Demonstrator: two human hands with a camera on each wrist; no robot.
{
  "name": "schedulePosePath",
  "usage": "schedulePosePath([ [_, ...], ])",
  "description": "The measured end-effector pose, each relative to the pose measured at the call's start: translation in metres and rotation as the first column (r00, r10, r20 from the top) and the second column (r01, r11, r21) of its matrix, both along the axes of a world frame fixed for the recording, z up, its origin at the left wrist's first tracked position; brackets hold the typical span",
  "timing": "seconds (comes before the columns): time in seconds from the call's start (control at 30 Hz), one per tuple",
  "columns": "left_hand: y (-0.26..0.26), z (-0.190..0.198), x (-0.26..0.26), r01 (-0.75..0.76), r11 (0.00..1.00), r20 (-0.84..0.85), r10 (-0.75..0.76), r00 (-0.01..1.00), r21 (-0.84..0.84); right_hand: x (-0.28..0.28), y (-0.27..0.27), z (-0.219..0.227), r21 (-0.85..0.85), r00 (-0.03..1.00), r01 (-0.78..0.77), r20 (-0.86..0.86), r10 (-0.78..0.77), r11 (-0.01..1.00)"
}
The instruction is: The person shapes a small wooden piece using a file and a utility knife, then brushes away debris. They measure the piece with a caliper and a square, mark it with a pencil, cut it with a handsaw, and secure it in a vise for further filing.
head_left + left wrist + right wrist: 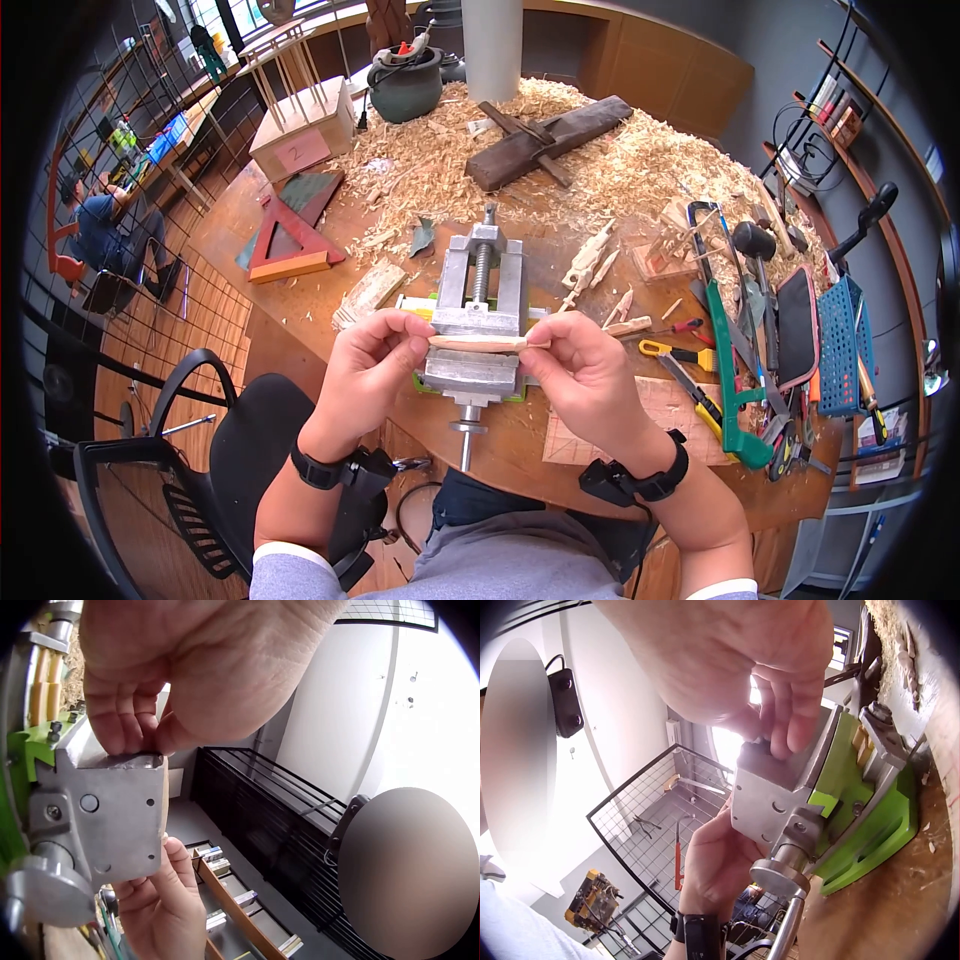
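Observation:
A slim, pale carved wooden piece [478, 344] lies level across the front of the grey metal vise [470, 372] in the head view. Its left end is pinched between thumb and forefinger of my left hand [378, 365]; my right hand [582, 375] pinches the narrower right end. In the left wrist view the left hand [187, 675] is at the top of the vise [120, 817], with the piece's edge [164, 795] showing beside it. The right wrist view has the right hand [757, 675] over the vise [765, 795], its fingertips partly hidden.
Wood shavings [420, 150] cover the table's back, around a dark wooden plane [550, 143]. Carved pieces [590, 255] lie right of the vise, near a green-framed saw [725, 360], a yellow-handled cutter [708, 408] and a blue basket [840, 345]. Red triangular frame [290, 240] at left.

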State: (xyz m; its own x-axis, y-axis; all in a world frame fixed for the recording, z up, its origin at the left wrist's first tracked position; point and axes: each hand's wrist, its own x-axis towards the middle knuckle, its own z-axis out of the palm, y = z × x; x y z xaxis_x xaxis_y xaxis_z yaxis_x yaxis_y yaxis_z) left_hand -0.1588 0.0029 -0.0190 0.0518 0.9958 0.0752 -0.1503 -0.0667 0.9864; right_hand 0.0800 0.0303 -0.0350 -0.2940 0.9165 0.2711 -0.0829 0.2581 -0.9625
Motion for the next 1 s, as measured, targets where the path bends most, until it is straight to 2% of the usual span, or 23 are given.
schedulePosePath([
  [0.17, -0.003, -0.004, 0.006, -0.047, 0.997, -0.056, 0.051, 0.997, 0.064, -0.001, -0.010, 0.006, -0.066, 0.998, 0.038, -0.044, -0.041, 0.997],
  [0.23, -0.004, -0.005, 0.008, -0.070, 0.993, -0.083, 0.078, 0.994, 0.096, 0.003, -0.013, 0.008, -0.088, 0.996, -0.014, 0.086, 0.021, 0.996],
  [0.3, -0.004, -0.007, 0.009, -0.085, 0.982, -0.128, 0.107, 0.986, 0.167, 0.003, -0.011, 0.007, -0.089, 0.995, -0.006, 0.098, 0.015, 0.996],
  [0.37, -0.006, -0.009, 0.009, -0.080, 0.985, -0.108, 0.097, 0.989, 0.150, 0.002, -0.010, 0.005, -0.089, 0.994, 0.002, 0.110, 0.008, 0.996],
  [0.43, -0.006, -0.007, 0.009, -0.079, 0.988, -0.086, 0.092, 0.992, 0.135, 0.002, -0.009, 0.005, -0.061, 0.998, 0.057, 0.010, -0.057, 0.996],
  [0.5, -0.005, -0.001, 0.009, -0.027, 0.960, -0.150, 0.071, 0.986, 0.277, 0.003, -0.009, 0.012, -0.101, 0.997, 0.053, -0.052, -0.058, 0.993],
  [0.53, -0.003, -0.001, 0.006, -0.028, 0.961, -0.151, 0.072, 0.986, 0.277, 0.005, -0.010, 0.017, -0.143, 0.991, 0.051, -0.114, -0.068, 0.988],
  [0.6, 0.001, -0.001, -0.001, -0.007, 0.959, -0.231, 0.075, 0.970, 0.283, 0.009, -0.011, 0.023, -0.157, 0.994, 0.054, -0.088, -0.068, 0.986],
  [0.8, 0.007, 0.006, -0.002, 0.004, 0.953, -0.368, 0.114, 0.923, 0.303, 0.010, -0.020, 0.025, -0.070, 0.998, 0.051, -0.020, -0.052, 0.996],
  [0.9, 0.006, 0.009, -0.001, 0.037, 0.967, -0.372, 0.061, 0.926, 0.251, 0.010, -0.020, 0.024, -0.086, 0.996, 0.071, -0.046, -0.076, 0.994],
  [1.0, 0.008, 0.007, -0.001, 0.007, 0.950, -0.373, 0.116, 0.920, 0.311, 0.011, -0.023, 0.021, -0.122, 0.995, 0.090, -0.031, -0.094, 0.989],
])
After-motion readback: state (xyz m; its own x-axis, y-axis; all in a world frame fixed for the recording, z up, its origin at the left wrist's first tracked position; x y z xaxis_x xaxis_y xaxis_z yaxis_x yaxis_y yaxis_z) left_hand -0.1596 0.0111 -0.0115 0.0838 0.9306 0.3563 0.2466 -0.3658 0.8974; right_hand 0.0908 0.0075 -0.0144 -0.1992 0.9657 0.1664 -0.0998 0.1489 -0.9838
